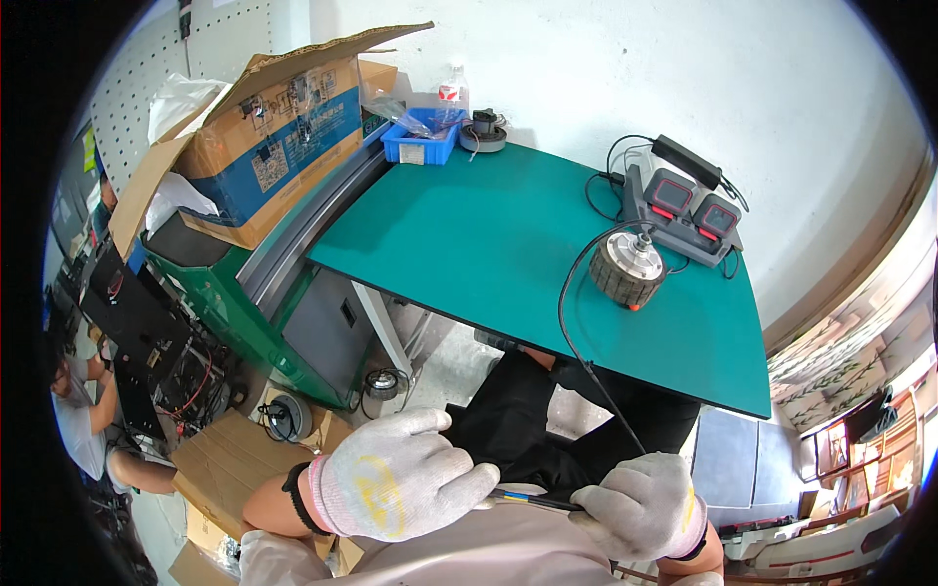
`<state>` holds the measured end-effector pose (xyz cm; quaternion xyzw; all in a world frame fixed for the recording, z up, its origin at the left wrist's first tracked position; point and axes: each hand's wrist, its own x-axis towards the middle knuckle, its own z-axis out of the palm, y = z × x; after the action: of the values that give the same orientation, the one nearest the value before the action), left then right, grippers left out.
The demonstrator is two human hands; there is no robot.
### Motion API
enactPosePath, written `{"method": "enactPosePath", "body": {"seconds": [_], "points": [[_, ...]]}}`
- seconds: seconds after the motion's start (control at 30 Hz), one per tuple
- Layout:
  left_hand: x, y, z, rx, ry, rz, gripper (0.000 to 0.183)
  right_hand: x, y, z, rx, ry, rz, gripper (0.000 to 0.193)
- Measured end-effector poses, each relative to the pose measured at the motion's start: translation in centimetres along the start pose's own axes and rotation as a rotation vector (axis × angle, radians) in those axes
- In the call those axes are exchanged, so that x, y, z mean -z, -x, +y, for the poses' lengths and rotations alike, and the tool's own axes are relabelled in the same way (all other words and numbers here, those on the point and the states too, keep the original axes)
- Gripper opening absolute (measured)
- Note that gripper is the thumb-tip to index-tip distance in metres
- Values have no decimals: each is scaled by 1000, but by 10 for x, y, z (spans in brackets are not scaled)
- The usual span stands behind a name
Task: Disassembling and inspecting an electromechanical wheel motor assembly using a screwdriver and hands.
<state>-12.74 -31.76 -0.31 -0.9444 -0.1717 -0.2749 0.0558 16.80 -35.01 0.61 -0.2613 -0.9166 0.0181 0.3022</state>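
A hub motor wheel [625,271] with a dark tyre and silver hub lies on the green table's right part. Its black cable [586,361] loops off the near edge and down to my right hand [645,508], which is gloved and closed round it. Close to my body, the cable's end stretches between both hands, and thin blue and yellow wires [516,497] show there. My left hand [405,479], also in a whitish glove, pinches at the other end of these wires; its fingertips partly hide what they grip.
Green table [469,234] ahead. At its back stand a blue bin [422,144], a bottle [452,93], a dark round part [484,132] and a grey charger dock [684,215]. Left, an open carton [264,146] rests on a green cabinet [220,293]; other wheels lie below. A person [88,410] sits far left.
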Motion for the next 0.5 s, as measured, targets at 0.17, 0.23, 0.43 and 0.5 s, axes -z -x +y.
{"method": "enactPosePath", "body": {"seconds": [0.17, 0.23, 0.43, 0.5], "points": [[-1, -3, -1, -18, 138, -91, 30, -5, -4, -1, 40, -28, -17, 30], [1, -6, -1, -14, 178, -108, 29, -5, -3, -2, 45, -21, -39, 29], [-6, -4, -7, -69, 313, -76, 31, 0, -5, -4, 71, -43, -59, 29], [-8, -3, -8, -81, 349, -68, 33, -2, -3, -2, 81, -56, -60, 30]]}}
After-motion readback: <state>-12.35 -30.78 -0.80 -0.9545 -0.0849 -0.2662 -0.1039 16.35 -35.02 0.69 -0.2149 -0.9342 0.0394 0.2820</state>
